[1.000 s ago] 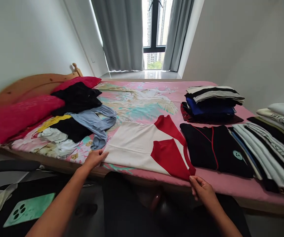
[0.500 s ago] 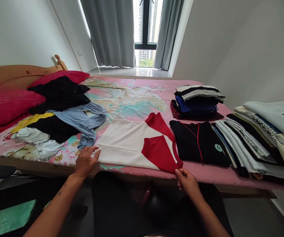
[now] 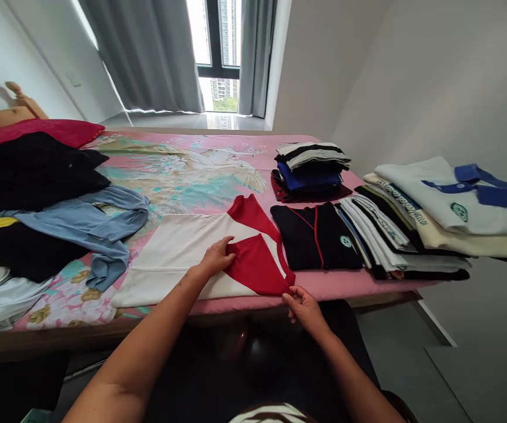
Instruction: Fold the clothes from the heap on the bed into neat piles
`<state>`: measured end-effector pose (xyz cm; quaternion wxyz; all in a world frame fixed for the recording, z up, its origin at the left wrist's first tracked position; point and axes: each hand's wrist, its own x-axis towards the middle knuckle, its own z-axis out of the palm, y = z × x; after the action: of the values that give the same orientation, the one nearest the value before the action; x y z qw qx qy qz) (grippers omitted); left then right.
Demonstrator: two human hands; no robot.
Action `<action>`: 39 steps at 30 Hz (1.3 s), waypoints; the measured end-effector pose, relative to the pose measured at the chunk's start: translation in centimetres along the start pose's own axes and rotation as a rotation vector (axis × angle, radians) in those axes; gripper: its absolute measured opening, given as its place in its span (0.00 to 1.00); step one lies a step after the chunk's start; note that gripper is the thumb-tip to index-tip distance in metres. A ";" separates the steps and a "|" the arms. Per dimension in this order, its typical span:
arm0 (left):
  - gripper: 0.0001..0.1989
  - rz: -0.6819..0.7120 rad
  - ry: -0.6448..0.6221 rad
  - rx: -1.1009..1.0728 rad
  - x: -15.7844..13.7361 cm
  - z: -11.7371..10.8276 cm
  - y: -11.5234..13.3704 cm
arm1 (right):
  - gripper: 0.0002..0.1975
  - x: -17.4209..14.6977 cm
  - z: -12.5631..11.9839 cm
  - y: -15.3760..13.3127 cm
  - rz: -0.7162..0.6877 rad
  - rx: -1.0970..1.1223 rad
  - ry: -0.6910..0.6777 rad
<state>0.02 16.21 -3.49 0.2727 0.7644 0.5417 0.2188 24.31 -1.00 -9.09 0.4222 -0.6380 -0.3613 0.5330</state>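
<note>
Across goes the left hand on the head view, off the shirt's hem and up to its red sleeve, while the right hand keeps its place at the neckline and the whole scene swings round to the right; around them, a navy-black folded garment with red piping sits right beside the collar, a short folded stack behind it, a longer stack further right with a blue-collared white polo on top; over on the left, a light blue garment spills from the loose heap close to the hem, black clothing bunched behind; now the red-and-white shirt, flat along the bed's near edge, the left forearm crossing over it; left fingers half curled at the cuff, whether pinching I can't tell; right thumb and fingertips nipped together on the collar's near corner.
</note>
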 end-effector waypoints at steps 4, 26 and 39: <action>0.23 -0.087 0.049 -0.005 -0.3 0.1 -0.6 | 0.22 -0.2 -0.1 -0.7 -0.047 0.026 -0.012; 0.19 -0.094 0.274 -0.106 -1.9 -0.1 -0.8 | 0.15 -0.9 -0.8 -1.0 -0.153 -0.352 0.171; 0.23 0.182 0.106 0.502 -8.8 1.1 -2.6 | 0.16 3.0 8.0 -7.6 -0.810 -0.880 -0.035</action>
<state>-3.95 8.41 -6.36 0.0254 0.8410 0.5217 0.1410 16.87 5.87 -3.84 0.2820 -0.5557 -0.7694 0.1402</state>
